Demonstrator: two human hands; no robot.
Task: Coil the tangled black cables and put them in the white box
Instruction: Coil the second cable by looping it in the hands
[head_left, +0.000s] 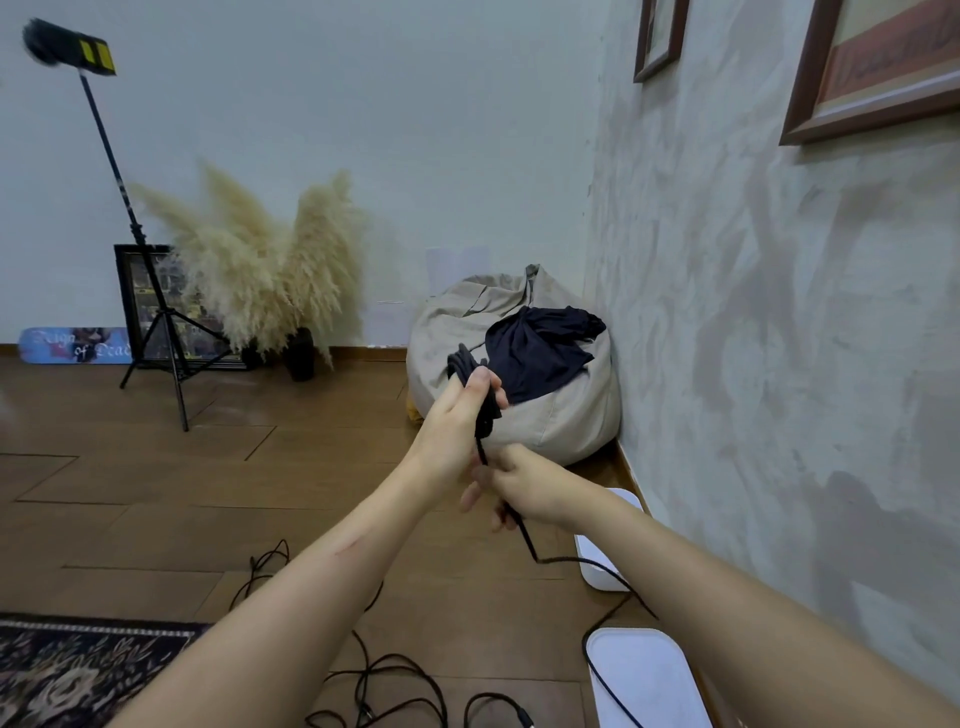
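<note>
Head view. Near: loose black cables lie tangled on the wood floor. One strand crosses a flat white piece, probably a lid. White box sits just beyond it by the right wall, partly behind the right forearm. Right hand pinches the strand just below the coil. Left hand grips the coil of gathered loops, raised in front of the far beanbag. Risk: the trailing length catches in the floor tangle and tightens into a knot. A resulting tug could pull loops out of the left fist or drag the lid.
</note>
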